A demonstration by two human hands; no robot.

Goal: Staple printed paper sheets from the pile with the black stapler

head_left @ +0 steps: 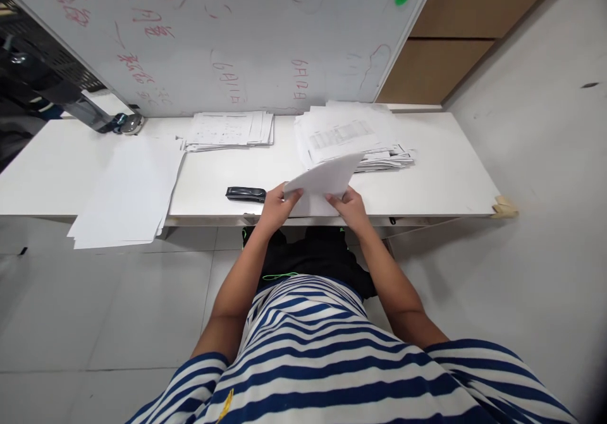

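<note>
Between both hands I hold white paper [325, 177], tilted up and slightly curved above the front edge of the desk; how many sheets there are I cannot tell. My left hand [279, 206] pinches its left side, thumb on top. On the right side my right hand [348, 208] grips it the same way. A black stapler [245, 194] lies on the desk just left of my left hand. Behind the held paper rests a loose, uneven pile of printed sheets [341, 132].
The white desk [427, 190] backs onto a whiteboard [265, 38] with red writing. A smaller printed stack [230, 130] lies at the back. Blank sheets [126, 190] overhang the front edge at left. A clear bottle [90, 111] lies at the back left. Cardboard [436, 64] stands at right.
</note>
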